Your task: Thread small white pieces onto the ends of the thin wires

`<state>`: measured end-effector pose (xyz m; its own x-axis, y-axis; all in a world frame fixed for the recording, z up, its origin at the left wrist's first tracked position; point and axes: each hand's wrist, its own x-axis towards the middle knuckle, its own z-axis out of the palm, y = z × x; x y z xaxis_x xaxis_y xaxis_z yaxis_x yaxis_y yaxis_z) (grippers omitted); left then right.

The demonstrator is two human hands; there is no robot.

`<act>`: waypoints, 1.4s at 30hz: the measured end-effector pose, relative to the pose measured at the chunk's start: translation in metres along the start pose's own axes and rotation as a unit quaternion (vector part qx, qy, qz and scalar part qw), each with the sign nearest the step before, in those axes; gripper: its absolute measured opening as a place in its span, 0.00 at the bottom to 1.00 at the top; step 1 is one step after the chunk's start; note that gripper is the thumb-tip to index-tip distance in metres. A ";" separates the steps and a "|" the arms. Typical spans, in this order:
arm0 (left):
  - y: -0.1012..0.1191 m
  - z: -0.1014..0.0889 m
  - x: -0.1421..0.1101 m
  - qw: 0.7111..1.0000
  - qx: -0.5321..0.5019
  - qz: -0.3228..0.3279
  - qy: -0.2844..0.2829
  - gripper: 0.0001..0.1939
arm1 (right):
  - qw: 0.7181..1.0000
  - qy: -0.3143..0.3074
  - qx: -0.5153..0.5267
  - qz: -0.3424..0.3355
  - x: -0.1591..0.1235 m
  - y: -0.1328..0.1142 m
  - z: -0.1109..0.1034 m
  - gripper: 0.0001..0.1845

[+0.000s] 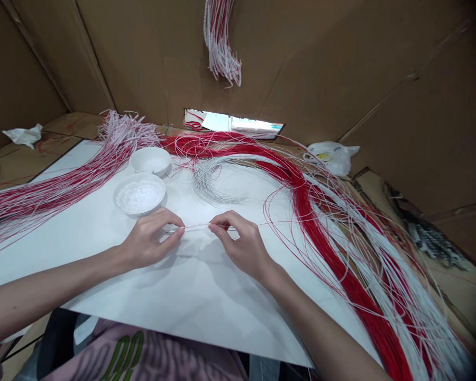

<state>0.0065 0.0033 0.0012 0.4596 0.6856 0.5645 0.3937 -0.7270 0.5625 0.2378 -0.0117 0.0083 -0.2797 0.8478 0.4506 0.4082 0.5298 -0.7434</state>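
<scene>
Between my two hands a thin red and white wire (197,226) runs nearly level above the white sheet. My left hand (155,236) pinches one end of the stretch between thumb and fingertips. The other end is pinched by my right hand (240,241), and a loose red strand trails from there to the right. Just beyond my left hand stands a white bowl (117,203) holding small white pieces. A second white bowl (137,157) touches or nearly touches it from behind; its bottom looks mostly bare.
Bundled red wires (313,227) and white wires (368,275) curve along the right side. Red and white strands with white tips (122,132) lie at left; a similar bunch (222,47) hangs above. A plastic bag (335,156) and a crumpled tissue (24,136) sit by the cardboard walls.
</scene>
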 end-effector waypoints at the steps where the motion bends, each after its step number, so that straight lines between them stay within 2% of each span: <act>1: 0.001 0.000 0.000 1.000 0.002 0.000 -0.002 0.04 | 1.000 -0.001 0.001 0.001 0.000 0.000 0.000 0.04; 5: 0.003 0.001 0.002 1.000 0.005 0.014 0.007 0.10 | 1.000 -0.017 0.009 0.010 -0.001 -0.002 0.003 0.04; 10: 0.002 0.005 0.001 0.998 -0.024 0.048 0.016 0.07 | 0.999 -0.034 0.022 0.023 -0.002 -0.003 0.005 0.04; 15: 0.003 0.003 0.001 0.999 -0.017 0.032 0.009 0.05 | 0.999 -0.016 0.023 0.023 -0.002 -0.003 0.004 0.04; 18: 0.004 0.003 0.001 1.000 -0.008 0.023 0.001 0.07 | 0.999 -0.022 0.013 0.028 -0.002 -0.004 0.004 0.05; 20: 0.004 0.004 0.001 1.000 -0.013 0.028 0.004 0.09 | 0.999 -0.033 0.007 0.030 -0.003 -0.006 0.005 0.05; 23: 0.003 0.006 0.001 0.999 -0.027 0.041 0.004 0.07 | 0.999 -0.044 0.003 0.030 -0.004 -0.008 0.007 0.06; 31: 0.005 0.001 0.002 0.998 -0.036 0.042 -0.014 0.07 | 0.999 -0.029 -0.018 0.027 -0.003 -0.008 0.004 0.05; 36: 0.005 0.004 0.003 0.998 -0.029 0.048 -0.015 0.14 | 0.999 -0.046 0.000 0.017 -0.004 -0.010 0.008 0.05; 42: 0.005 0.005 0.001 0.996 -0.047 0.065 -0.033 0.09 | 0.999 -0.050 0.005 0.003 -0.005 -0.012 0.010 0.05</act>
<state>0.0129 0.0007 0.0015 0.5541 0.5793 0.5978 0.2528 -0.8013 0.5422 0.2256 -0.0227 0.0098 -0.3622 0.8441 0.3953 0.4008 0.5240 -0.7515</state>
